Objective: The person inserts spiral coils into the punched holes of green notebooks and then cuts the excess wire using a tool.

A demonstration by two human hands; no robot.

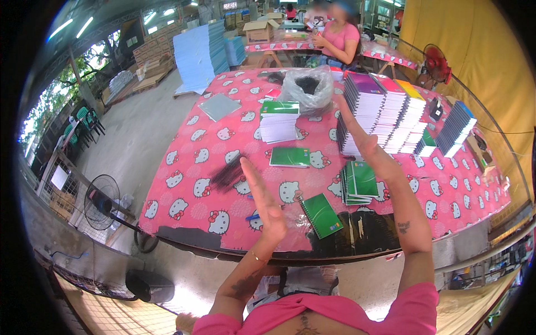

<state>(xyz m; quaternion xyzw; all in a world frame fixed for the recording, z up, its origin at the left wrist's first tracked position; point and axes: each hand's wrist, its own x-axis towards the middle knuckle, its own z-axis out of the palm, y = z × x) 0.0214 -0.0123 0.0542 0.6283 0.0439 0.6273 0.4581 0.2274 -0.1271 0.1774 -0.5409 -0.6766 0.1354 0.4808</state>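
Note:
Both my hands are raised above the table with fingers stretched out, holding nothing I can see. My left hand (262,201) is nearest a bundle of thin black binding coils (228,174) and a blue pen (253,218). My right hand (363,139) reaches up beside the tall stacks of notebooks (363,103), above a small pile of green spiral notebooks (360,180). Between my forearms lies one green spiral notebook (321,216), tilted. Farther off, a green-covered pad (289,157) lies flat, its coil not visible. Behind it stands a stack of green-covered pads (279,120).
The pink patterned table (184,162) also bears a clear plastic bag (321,97) with black contents, a grey sheet (219,106) and dark-covered notebooks (455,129). A person in pink (340,42) sits across it. Fans (103,201) stand at left and far right.

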